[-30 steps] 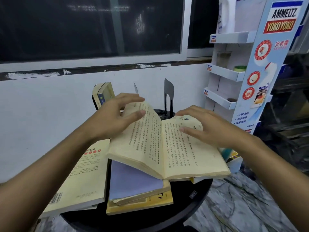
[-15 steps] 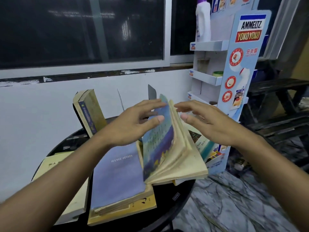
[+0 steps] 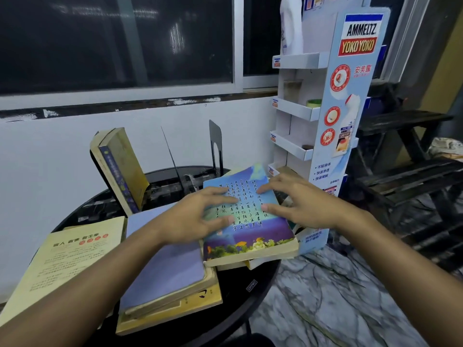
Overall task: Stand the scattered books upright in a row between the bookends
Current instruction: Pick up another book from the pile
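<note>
Shop corner, branded cardboard display stand (image 3: 350,96), dark window (image 3: 112,41), marble floor (image 3: 325,296)

Your left hand (image 3: 198,216) and right hand (image 3: 304,201) lie palm down, side by side, fingers (image 3: 220,196) spread, forearms reaching forward.

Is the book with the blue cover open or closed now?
Closed. The blue-cover book lies with its cover up and page edges together, under the left hand and right hand.

L hand (image 3: 200,216) & R hand (image 3: 307,204) bare, forearms (image 3: 87,279) bare too
</note>
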